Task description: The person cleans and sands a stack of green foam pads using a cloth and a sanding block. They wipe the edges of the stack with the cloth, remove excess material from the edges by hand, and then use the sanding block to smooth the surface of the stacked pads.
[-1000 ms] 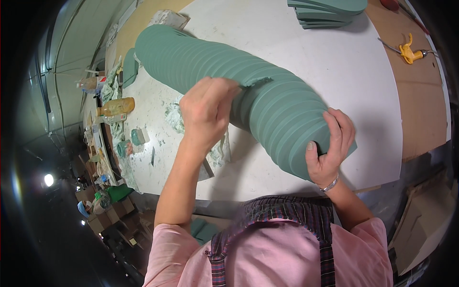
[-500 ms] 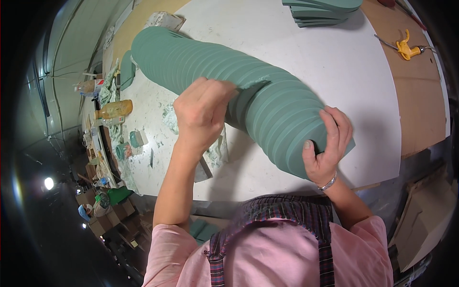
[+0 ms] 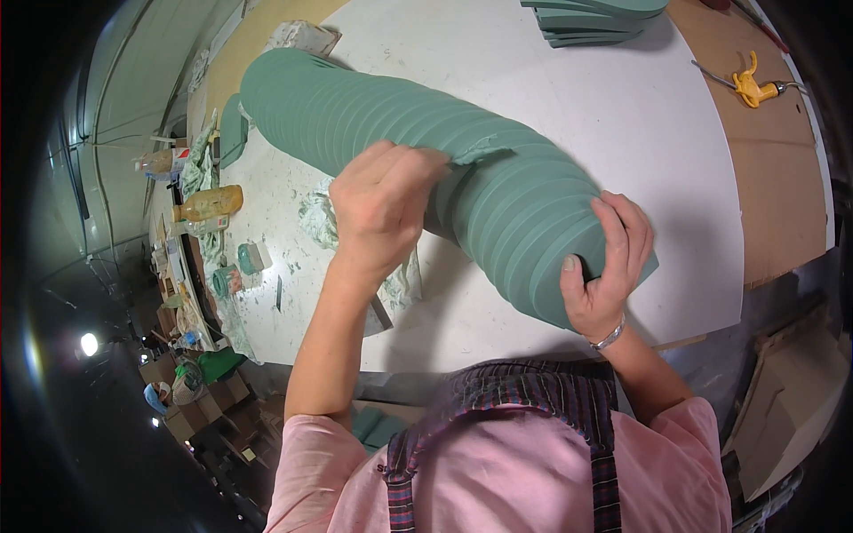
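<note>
A long row of thin green sheets [image 3: 524,204], stacked face to face with rounded edges, lies across the white tabletop from far left to near right. My left hand [image 3: 382,200] is closed in a fist over its middle. A ragged green piece [image 3: 484,149] sticks out beyond those fingers and lies against the sheets' edges; what it is made of I cannot make out. At the near right end, my right hand [image 3: 611,266] grips the last sheet, thumb on its face and fingers over the edge.
A white block [image 3: 304,37] stands by the far end. More green sheets [image 3: 595,22] lie at the back. A yellow air gun [image 3: 753,86] rests at far right. Stained cloth [image 3: 317,216], a bottle of yellowish liquid [image 3: 209,203] and a flat grey bar [image 3: 377,315] are on the left side.
My left fist has moved slightly to the right along the row, and the ragged green piece has shifted with it. My right hand keeps its grip on the end.
</note>
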`<state>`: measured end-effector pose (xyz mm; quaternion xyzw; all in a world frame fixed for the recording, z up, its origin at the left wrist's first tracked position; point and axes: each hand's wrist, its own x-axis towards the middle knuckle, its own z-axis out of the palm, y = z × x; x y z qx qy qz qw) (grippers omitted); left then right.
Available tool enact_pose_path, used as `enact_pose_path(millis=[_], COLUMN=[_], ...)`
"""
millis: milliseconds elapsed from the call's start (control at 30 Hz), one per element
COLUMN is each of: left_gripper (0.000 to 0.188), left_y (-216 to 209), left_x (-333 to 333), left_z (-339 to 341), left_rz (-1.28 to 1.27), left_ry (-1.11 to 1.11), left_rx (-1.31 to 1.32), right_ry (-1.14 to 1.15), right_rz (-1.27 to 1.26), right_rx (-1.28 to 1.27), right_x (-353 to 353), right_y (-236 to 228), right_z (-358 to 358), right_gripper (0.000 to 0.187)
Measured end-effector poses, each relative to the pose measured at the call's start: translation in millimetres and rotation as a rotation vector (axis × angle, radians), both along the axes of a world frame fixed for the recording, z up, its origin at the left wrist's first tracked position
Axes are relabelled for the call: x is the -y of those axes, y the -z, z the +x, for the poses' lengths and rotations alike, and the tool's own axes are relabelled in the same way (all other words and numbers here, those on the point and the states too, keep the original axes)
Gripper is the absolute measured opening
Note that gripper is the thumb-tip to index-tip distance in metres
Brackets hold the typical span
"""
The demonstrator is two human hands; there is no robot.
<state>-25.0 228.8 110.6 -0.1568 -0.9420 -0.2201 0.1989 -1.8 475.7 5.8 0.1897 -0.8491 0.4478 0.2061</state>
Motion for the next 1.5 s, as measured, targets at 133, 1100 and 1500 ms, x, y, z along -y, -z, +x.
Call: enact_pose_path(millis=[133,1100,1500], left_gripper=[0.021,0.003,0.005], left_y=[2,10,28], left_x=[-3,14,17], left_z=[-5,42,104], left_rz=[-0.051,0.402,0.594], left_ry=[0.011,-0.405,-0.508], left_rx=[0.012,0.192,0.199], right_ry=[0.006,-0.005,-0.014], right_rz=[0.003,0.011,-0.063], right_rx=[-0.002,-0.025,0.266], right_x=[-1,-1,-28], right_y=[0,5,16], right_z=[0,0,3], right_gripper=[0.055,0.056,0.064])
